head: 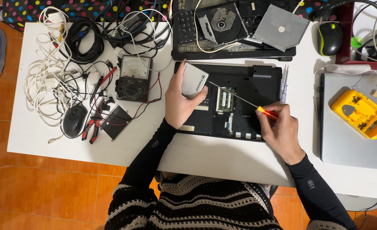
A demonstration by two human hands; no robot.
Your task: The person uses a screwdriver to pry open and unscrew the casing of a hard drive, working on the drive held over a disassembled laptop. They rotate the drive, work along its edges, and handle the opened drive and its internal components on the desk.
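**Drive in left hand, screwdriver in right, over the opened laptop**

Landmark: black laptop base (239,110), lying bottom-up on the white table (222,157), cover off, memory sticks (225,99) exposed near its middle.

- Left hand (179,104) sat over the laptop's left end, fingers wrapped around a flat silver drive (194,79), thumb on one edge, fingertips on the other. Drive was lifted and tilted above the laptop's upper-left corner.
- Right hand (280,130) was at the laptop's lower-right edge, fingers clenched on the red-and-yellow handle of a thin screwdriver (244,100). Shaft ran up-left across the open bay; tip ended just beside the drive's right edge. Couldn't tell whether tip touched it.
- Left of the laptop: analog multimeter (133,77) with red and black leads, black mouse (74,120), red-handled pliers (91,127), tangled white and black cables (56,72).
- Above the laptop: second dismantled laptop (188,34) with an optical drive (222,22) lying on it.
- Right of the laptop: silver closed laptop (346,145) carrying a yellow bit case (361,114); another mouse (329,38) further up.
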